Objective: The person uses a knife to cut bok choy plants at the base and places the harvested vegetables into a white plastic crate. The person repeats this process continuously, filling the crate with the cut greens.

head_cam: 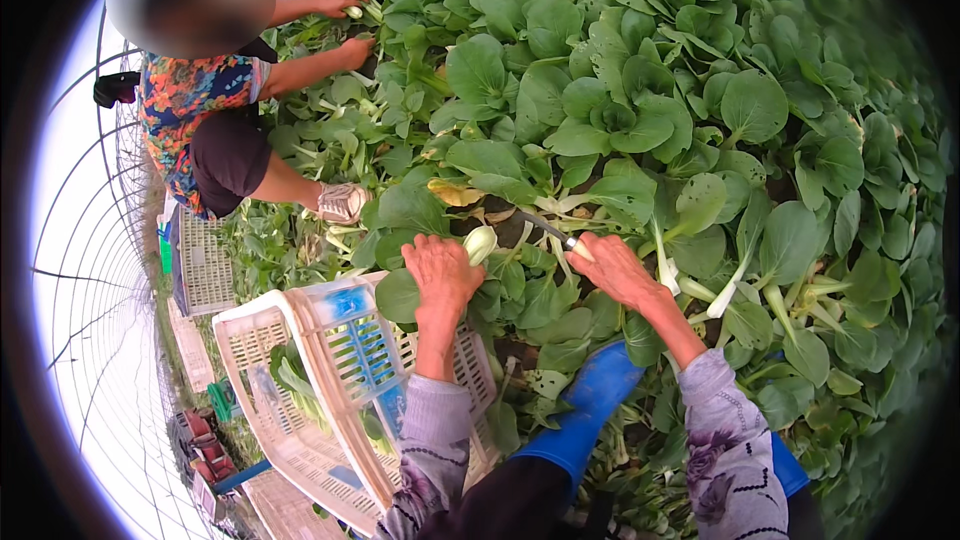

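My left hand (444,274) is closed around a head of bok choy (480,244), its pale cut base pointing right and its leaves below and left of the hand. My right hand (613,270) grips the light handle of a curved sickle (551,228); the dark blade points up and left, among stems at the soil. Beside my left forearm stands a white plastic crate (300,330) with blue patches, with bok choy inside. Loose cut leaves (726,298) lie to the right of my right hand.
A co-worker in a flowered shirt (199,90) squats at the upper left, hands among the plants. Dense bok choy (622,105) fills the top and right. My blue boots (592,405) stand below. More crates (206,259) line the left side, under greenhouse hoops.
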### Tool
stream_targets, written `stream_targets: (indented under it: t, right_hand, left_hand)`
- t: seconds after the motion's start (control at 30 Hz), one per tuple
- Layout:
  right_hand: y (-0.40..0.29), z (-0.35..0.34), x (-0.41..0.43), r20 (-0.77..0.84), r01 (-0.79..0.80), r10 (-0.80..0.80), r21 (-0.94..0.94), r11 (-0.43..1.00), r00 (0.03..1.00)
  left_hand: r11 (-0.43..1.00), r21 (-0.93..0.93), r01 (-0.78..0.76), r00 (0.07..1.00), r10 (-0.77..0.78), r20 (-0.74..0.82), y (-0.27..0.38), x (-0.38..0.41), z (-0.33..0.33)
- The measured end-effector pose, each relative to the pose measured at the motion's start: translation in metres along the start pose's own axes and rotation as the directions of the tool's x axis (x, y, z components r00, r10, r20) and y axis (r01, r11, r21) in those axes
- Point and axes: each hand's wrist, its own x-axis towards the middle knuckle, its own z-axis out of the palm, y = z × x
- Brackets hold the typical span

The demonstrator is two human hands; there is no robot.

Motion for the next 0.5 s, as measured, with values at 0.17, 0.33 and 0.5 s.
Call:
stream_targets:
  t: [0.17, 0.33, 0.5]
  right_hand:
    - [0.011, 0.002, -0.008, -0.046, 0.046, -0.050, -0.077, 0.996, 0.998]
    - [0.011, 0.000, -0.010, -0.059, 0.083, -0.088, -0.081, 0.993, 0.994]
    - [0.014, 0.000, -0.008, -0.065, 0.101, -0.105, -0.061, 0.993, 0.992]
  left_hand:
    - [0.998, 0.055, -0.020, 1.000, 0.021, -0.011, 0.000, 0.007, -0.008]
    - [0.990, 0.130, -0.055, 0.999, 0.054, 0.005, 0.001, 0.008, -0.017]
    - [0.989, 0.115, -0.098, 0.991, 0.087, 0.100, -0.001, 0.011, -0.015]
